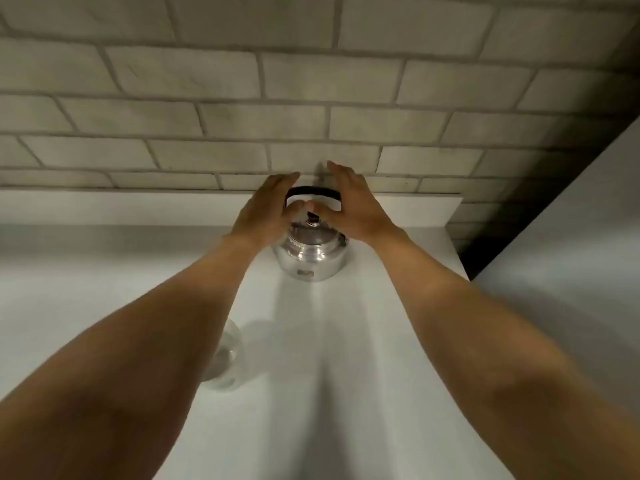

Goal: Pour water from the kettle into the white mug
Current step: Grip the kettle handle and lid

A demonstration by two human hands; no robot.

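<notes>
A shiny metal kettle (309,255) with a black arched handle (313,192) stands upright on the white counter (346,358), close to the back wall. My left hand (266,209) and my right hand (351,202) hover on either side of the handle, fingers spread, thumbs meeting near the lid knob (312,220). Neither hand grips anything. The white mug (227,358) stands nearer to me on the counter, mostly hidden behind my left forearm.
A pale brick-pattern wall (311,98) rises right behind the kettle. A white panel (571,254) bounds the counter on the right, with a dark gap beside it. A raised ledge runs along the counter's back edge.
</notes>
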